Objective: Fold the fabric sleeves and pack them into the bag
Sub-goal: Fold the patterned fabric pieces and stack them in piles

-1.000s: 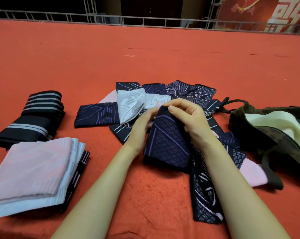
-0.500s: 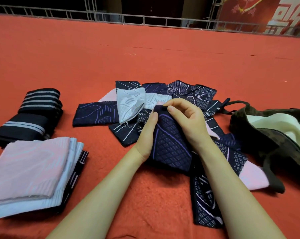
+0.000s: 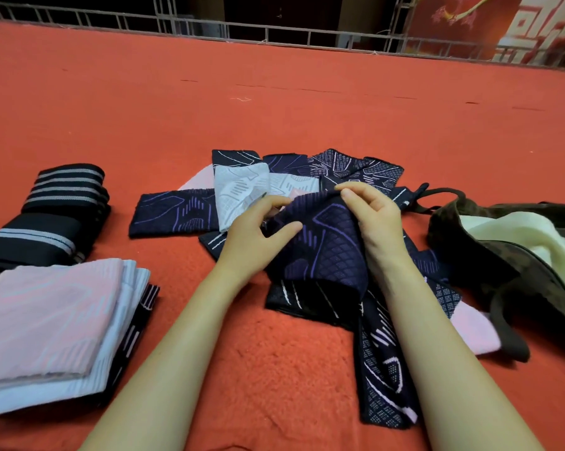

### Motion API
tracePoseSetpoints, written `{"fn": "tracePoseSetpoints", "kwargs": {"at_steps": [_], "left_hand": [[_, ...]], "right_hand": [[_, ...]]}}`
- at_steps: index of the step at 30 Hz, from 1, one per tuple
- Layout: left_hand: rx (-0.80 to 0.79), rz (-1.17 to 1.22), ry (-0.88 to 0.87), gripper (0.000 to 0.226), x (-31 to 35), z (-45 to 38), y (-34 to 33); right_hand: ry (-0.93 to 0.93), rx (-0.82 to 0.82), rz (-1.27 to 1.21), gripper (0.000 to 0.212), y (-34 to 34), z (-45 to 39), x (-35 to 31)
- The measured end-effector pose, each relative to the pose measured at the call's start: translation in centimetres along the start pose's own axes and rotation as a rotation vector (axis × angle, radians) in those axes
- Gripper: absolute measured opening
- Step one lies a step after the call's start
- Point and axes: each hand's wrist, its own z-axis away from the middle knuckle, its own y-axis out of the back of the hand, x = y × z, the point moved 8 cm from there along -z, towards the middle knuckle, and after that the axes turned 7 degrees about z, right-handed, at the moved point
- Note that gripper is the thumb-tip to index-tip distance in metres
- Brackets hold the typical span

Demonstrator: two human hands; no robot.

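A navy sleeve with a purple diamond pattern (image 3: 326, 245) is doubled over above a pile of unfolded dark and pale sleeves (image 3: 307, 170) on the red carpet. My right hand (image 3: 372, 216) pinches its upper folded edge. My left hand (image 3: 258, 229) grips its left edge, thumb on top. A dark olive bag (image 3: 489, 255) lies open at the right with a cream cloth (image 3: 515, 232) inside.
Folded pink and white sleeves (image 3: 53, 317) are stacked at the near left. Behind them lie folded black sleeves with grey stripes (image 3: 56, 209). A long navy sleeve (image 3: 382, 379) trails toward me. A metal railing (image 3: 274, 30) borders the carpet's far edge.
The navy sleeve's upper edge has been spread wider. My left hand slid left and lower along it; my right hand stayed pinching the top.
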Motion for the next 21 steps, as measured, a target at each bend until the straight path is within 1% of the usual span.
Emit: {"fn": "tracePoseSetpoints", "kwargs": {"at_steps": [2,3,6,9,11,12,13,15,18,19,21], "left_hand": [[-0.111,-0.098,0.068,0.034,-1.9,-0.1,-0.8],[-0.157,-0.153,0.079,0.041,-2.7,0.0,-1.3],[-0.213,-0.333,0.055,0.057,-4.3,0.1,-2.3],[-0.207,-0.476,0.147,0.064,-5.3,0.0,-2.7],[-0.187,-0.506,0.183,0.067,-5.5,-0.1,-2.6],[-0.167,-0.463,0.194,0.065,-5.5,-0.2,-2.4],[-0.132,-0.365,0.213,0.06,-5.4,-0.2,-2.0],[-0.05,-0.104,0.258,0.048,-4.9,-0.1,-1.2],[0.167,0.268,0.201,0.041,-3.4,-0.2,0.7],[0.234,0.329,0.169,0.041,-2.8,-0.2,1.5],[0.303,0.341,0.099,0.041,-1.6,-0.1,2.5]], "right_hand": [[-0.113,0.052,-0.197,0.015,1.1,-0.4,1.2],[-0.149,0.065,-0.252,0.018,1.5,-0.5,1.6],[-0.175,0.068,-0.244,0.02,2.0,-0.6,2.1],[-0.175,0.072,-0.207,0.016,2.1,-0.6,2.4],[-0.168,0.081,-0.189,0.014,2.2,-0.5,2.4],[-0.162,0.086,-0.181,0.014,2.3,-0.6,2.5],[-0.16,0.088,-0.183,0.014,2.3,-0.5,2.4],[-0.17,0.084,-0.214,0.013,2.3,-0.6,2.6],[-0.196,0.072,-0.254,0.013,2.5,-0.7,2.7],[-0.197,0.067,-0.246,0.013,2.6,-0.8,2.8],[-0.185,0.056,-0.208,0.014,2.6,-0.8,2.7]]}}
